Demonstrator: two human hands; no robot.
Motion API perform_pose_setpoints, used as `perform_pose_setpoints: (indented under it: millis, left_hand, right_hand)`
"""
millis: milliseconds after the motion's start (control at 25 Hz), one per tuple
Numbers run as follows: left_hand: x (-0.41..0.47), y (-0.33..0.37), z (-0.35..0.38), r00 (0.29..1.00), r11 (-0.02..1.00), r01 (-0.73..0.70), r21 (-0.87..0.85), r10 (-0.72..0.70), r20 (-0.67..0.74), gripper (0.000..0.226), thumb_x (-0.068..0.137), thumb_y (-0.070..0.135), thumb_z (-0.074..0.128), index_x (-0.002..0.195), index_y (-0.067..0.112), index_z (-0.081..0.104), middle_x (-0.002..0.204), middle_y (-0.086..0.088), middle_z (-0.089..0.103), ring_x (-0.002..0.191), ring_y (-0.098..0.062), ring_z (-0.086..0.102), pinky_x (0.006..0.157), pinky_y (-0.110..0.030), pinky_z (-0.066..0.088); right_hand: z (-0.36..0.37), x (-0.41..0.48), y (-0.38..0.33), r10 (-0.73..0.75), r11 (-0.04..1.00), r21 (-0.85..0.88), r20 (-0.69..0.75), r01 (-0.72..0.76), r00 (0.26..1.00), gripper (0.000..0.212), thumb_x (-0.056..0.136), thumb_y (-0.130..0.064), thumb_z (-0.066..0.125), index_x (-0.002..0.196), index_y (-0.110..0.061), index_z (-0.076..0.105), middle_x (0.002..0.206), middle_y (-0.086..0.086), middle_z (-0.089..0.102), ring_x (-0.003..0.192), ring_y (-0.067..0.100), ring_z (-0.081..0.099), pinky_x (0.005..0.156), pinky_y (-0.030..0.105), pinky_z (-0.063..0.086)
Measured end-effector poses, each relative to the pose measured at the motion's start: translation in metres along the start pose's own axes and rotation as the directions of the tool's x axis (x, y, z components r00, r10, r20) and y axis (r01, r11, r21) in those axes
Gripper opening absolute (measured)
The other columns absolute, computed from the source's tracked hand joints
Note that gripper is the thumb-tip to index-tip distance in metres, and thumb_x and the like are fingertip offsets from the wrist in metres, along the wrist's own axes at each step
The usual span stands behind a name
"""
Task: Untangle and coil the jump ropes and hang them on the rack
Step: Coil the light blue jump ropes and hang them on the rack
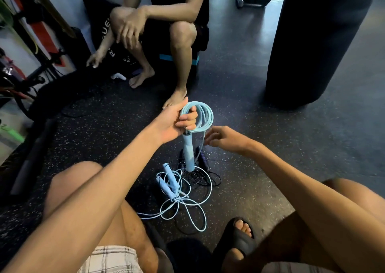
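One wide-angle view looks from the wearer's head, forward and steeply down along both forearms to the speckled floor (260, 126). The left hand (173, 124) and right hand (226, 138) sit close, mid-frame; a seated person (166, 22) opposite fills the top.

Down on the dark speckled rubber floor (260, 126), a loose light blue jump rope (187, 206) sprawls near centre, its two blue handles (169, 179) lying side by side on the tangle. Just beyond and touching it, a black rope (203, 179) sits in a knot. A black sandal (239, 239) is planted nearest, and two bare feet (141, 77) stand farther back.
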State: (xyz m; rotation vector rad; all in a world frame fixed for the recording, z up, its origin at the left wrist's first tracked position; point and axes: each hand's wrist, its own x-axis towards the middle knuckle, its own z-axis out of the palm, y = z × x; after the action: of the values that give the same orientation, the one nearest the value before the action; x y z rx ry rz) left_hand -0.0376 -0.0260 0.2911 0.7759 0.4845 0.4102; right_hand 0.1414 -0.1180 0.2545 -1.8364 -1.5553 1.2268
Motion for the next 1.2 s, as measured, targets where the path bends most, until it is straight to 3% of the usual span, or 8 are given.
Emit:
perform_pose_setpoints:
  millis: [80, 280, 400, 520, 640, 800, 1000, 1200]
  left_hand:
    - [0.001, 0.002, 0.000, 0.997, 0.994, -0.068, -0.089, 0.064, -0.046, 0.038, 0.105, 0.036, 0.027, 0.083, 0.011, 0.046, 0.054, 0.004, 0.032, 0.040, -0.007, 0.025, 0.059, -0.023, 0.020]
    - [0.011, 0.005, -0.004, 0.875, 0.917, -0.381, -0.119, 0.317, -0.366, 0.033, 0.107, 0.024, 0.029, 0.085, 0.007, 0.047, 0.069, -0.004, 0.040, 0.051, -0.011, 0.041, 0.060, -0.023, 0.035]
    - [0.014, 0.002, -0.011, 0.681, 0.851, -0.442, 0.282, 0.523, -0.512, 0.026, 0.106, 0.019, 0.036, 0.090, 0.004, 0.050, 0.069, -0.008, 0.052, 0.046, -0.011, 0.055, 0.054, -0.023, 0.050]
    - [0.015, -0.004, -0.020, 0.585, 0.665, -0.277, 0.694, 0.689, -0.427, 0.023, 0.104, 0.021, 0.040, 0.104, 0.000, 0.049, 0.069, -0.006, 0.065, 0.048, -0.010, 0.064, 0.061, -0.028, 0.056]
    - [0.015, -0.009, -0.023, 0.643, 0.451, -0.133, 0.883, 0.717, -0.269, 0.021, 0.102, 0.022, 0.044, 0.100, 0.001, 0.047, 0.066, -0.007, 0.068, 0.050, -0.012, 0.065, 0.057, -0.021, 0.051]
    - [0.017, -0.017, -0.024, 0.810, 0.241, 0.083, 0.967, 0.548, -0.206, 0.024, 0.099, 0.026, 0.049, 0.095, 0.002, 0.052, 0.060, -0.006, 0.068, 0.051, -0.015, 0.063, 0.056, -0.024, 0.047]
    - [0.017, -0.027, -0.013, 0.971, 0.447, 0.044, 0.893, 0.192, -0.144, 0.030, 0.104, 0.023, 0.041, 0.084, 0.006, 0.055, 0.054, -0.010, 0.056, 0.038, -0.015, 0.052, 0.042, -0.026, 0.045]
    - [0.008, -0.018, -0.005, 0.999, 0.745, -0.007, 0.667, -0.025, 0.039, 0.043, 0.105, 0.030, 0.032, 0.084, 0.002, 0.057, 0.043, -0.002, 0.036, 0.036, -0.015, 0.031, 0.049, -0.028, 0.037]
  right_hand:
    - [0.004, -0.004, -0.006, 0.007, 0.987, 0.158, 0.030, -0.012, 1.000, 0.014, 0.095, 0.000, 0.056, 0.106, -0.008, 0.058, 0.106, 0.015, 0.071, 0.096, 0.019, 0.066, 0.075, 0.018, 0.049]
    - [0.010, -0.008, -0.011, 0.046, 0.926, 0.366, 0.130, -0.091, 0.990, 0.007, 0.100, -0.012, 0.053, 0.106, -0.008, 0.054, 0.101, 0.024, 0.064, 0.090, 0.033, 0.066, 0.091, 0.048, 0.055]
    - [0.010, -0.014, -0.013, 0.027, 0.920, 0.376, 0.218, -0.109, 0.976, 0.020, 0.100, -0.016, 0.055, 0.114, -0.002, 0.051, 0.096, 0.027, 0.065, 0.088, 0.044, 0.069, 0.089, 0.055, 0.056]
    - [0.009, -0.019, -0.018, 0.000, 0.947, 0.313, 0.221, -0.070, 0.975, 0.022, 0.098, -0.015, 0.060, 0.111, 0.001, 0.052, 0.089, 0.024, 0.066, 0.078, 0.041, 0.068, 0.073, 0.047, 0.059]
    - [0.009, -0.018, -0.021, -0.101, 0.967, 0.242, 0.061, 0.084, 0.993, 0.012, 0.097, -0.009, 0.059, 0.099, 0.003, 0.059, 0.073, 0.013, 0.062, 0.062, 0.025, 0.058, 0.055, 0.034, 0.050]
    - [0.001, -0.013, -0.022, -0.247, 0.966, 0.031, -0.177, 0.256, 0.953, 0.017, 0.099, -0.014, 0.057, 0.094, -0.001, 0.067, 0.061, -0.002, 0.057, 0.052, 0.011, 0.048, 0.050, 0.026, 0.040]
    - [-0.007, -0.012, -0.022, -0.378, 0.925, -0.199, -0.392, 0.323, 0.839, 0.020, 0.099, -0.013, 0.056, 0.083, -0.012, 0.068, 0.057, -0.005, 0.057, 0.045, 0.003, 0.044, 0.049, 0.017, 0.035]
    - [-0.009, -0.011, -0.021, -0.340, 0.940, -0.166, -0.478, 0.297, 0.810, 0.022, 0.098, -0.018, 0.057, 0.079, -0.010, 0.063, 0.057, -0.001, 0.060, 0.045, 0.004, 0.044, 0.047, 0.023, 0.037]
